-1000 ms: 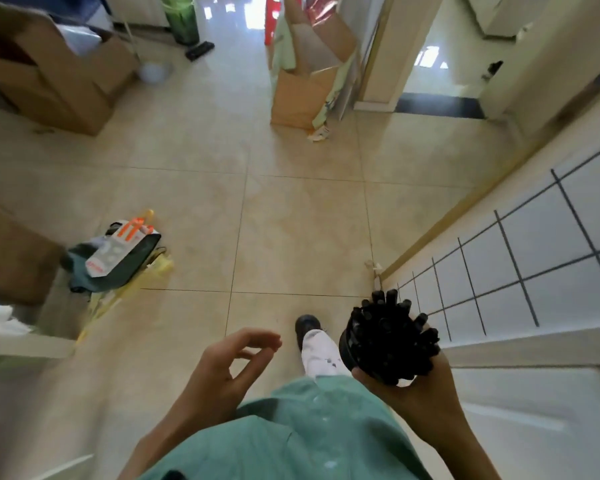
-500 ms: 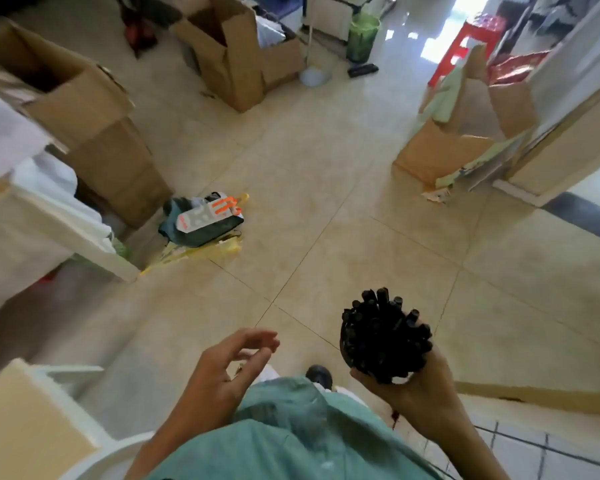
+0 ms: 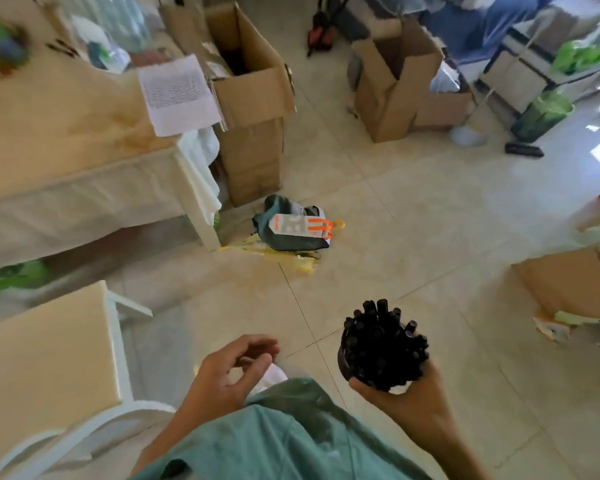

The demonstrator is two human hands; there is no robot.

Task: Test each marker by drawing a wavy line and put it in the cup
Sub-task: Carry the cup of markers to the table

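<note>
Markers (image 3: 383,348), black and bundled caps-up in a dark cup (image 3: 343,358), ride in a standing person's right hand (image 3: 400,400), whose fingers curl under the cup's base above the tiled floor (image 3: 413,220). At far left, a cloth-covered worktop (image 3: 49,133) carries one printed sheet of paper (image 3: 177,95) that overhangs its corner; nearer the camera stands one white-framed chair (image 3: 49,358). The left hand (image 3: 229,368) hangs at mid-frame, loosely curled, thumb near forefinger, holding nothing. Two open cardboard boxes (image 3: 253,109) stand on the floor beyond, with one green bag (image 3: 291,230) lying between them and the person.

Risk, as judged from here: the cup is packed beyond its rim and supported only from below, so a tilt or jolt on the way to the worktop could spill markers across the tiles. Roughly two dozen caps show; blur prevents an exact count. One cup, two hands, no marker yet drawn out for testing.
</note>
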